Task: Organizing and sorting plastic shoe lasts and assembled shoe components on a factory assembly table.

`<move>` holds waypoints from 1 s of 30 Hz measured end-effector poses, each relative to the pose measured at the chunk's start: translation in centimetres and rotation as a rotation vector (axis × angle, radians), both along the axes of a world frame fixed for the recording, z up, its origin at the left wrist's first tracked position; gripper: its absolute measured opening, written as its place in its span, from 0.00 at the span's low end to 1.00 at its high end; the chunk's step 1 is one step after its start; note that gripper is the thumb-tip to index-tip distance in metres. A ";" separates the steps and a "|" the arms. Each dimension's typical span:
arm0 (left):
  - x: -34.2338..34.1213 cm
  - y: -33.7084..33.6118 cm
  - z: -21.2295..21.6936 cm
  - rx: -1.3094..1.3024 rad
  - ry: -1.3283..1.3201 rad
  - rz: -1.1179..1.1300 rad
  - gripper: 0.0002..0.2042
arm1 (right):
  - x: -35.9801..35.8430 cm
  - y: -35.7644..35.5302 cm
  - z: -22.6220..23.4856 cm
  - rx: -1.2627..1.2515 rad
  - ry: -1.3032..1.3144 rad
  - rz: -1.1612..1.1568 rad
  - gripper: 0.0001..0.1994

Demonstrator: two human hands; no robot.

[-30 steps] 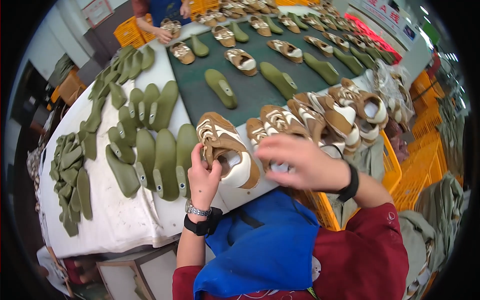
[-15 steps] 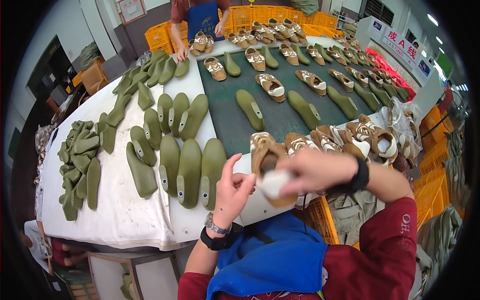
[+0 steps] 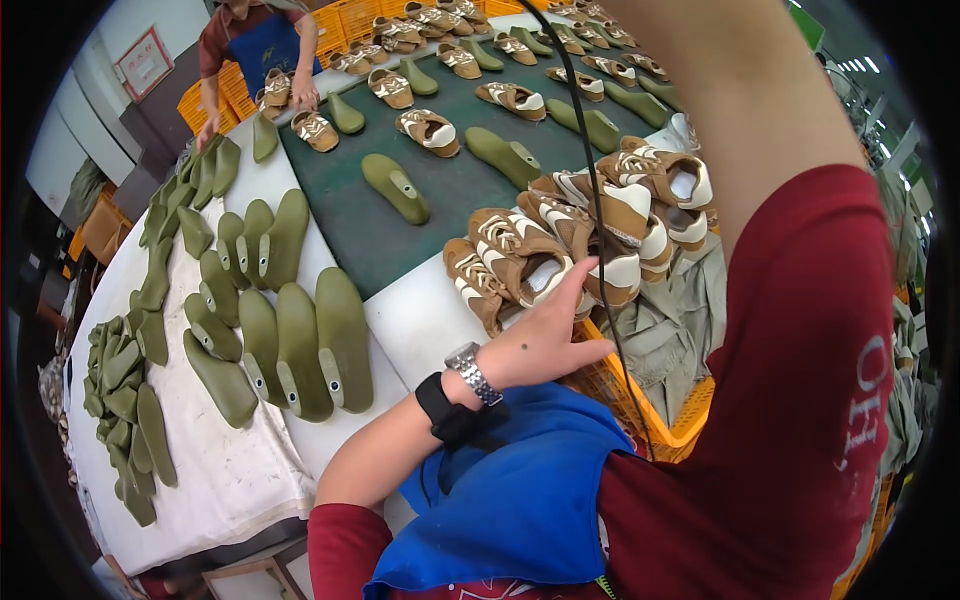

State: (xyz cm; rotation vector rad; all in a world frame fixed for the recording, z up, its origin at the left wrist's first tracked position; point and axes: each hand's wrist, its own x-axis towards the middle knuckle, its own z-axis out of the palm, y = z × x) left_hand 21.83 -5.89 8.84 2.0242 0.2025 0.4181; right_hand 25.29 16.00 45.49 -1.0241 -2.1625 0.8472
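Note:
My left hand (image 3: 545, 335), wearing a watch, is held over the near edge of the table with its fingers apart and nothing in it. Its fingertips overlap the heel of a brown sneaker (image 3: 515, 250) with white laces; whether they touch it I cannot tell. More brown-and-white sneakers (image 3: 655, 180) crowd together just beyond. My right arm is raised across the upper right, and its hand is out of the picture. A black cable (image 3: 592, 160) hangs down in front of the sneakers. Green shoe lasts (image 3: 297, 350) stand in rows to the left of my left hand.
On the dark green belt (image 3: 330, 220), sneakers and lasts lie in rows. A heap of lasts (image 3: 120, 380) covers the table's left side. An orange crate (image 3: 690, 425) with grey cloth (image 3: 665, 320) sits by my right side. A co-worker's hands (image 3: 303, 92) handle sneakers across the table.
My right hand, earlier holding something white and blurred at a sneaker, has gone up out of view. The left hand has moved lower right within the picture, and the view has turned.

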 end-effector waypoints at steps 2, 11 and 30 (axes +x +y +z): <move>0.6 -0.5 -0.7 -0.281 0.092 -0.014 0.40 | 1.1 -1.3 -2.4 -0.029 0.009 -0.035 0.13; 3.0 -5.9 2.4 -0.520 0.003 -0.738 0.21 | 1.0 -6.4 -6.8 -0.045 0.111 -0.153 0.13; -5.6 -5.9 6.5 -0.266 -0.259 -0.583 0.19 | 2.4 0.0 -18.5 -0.136 0.139 -0.128 0.17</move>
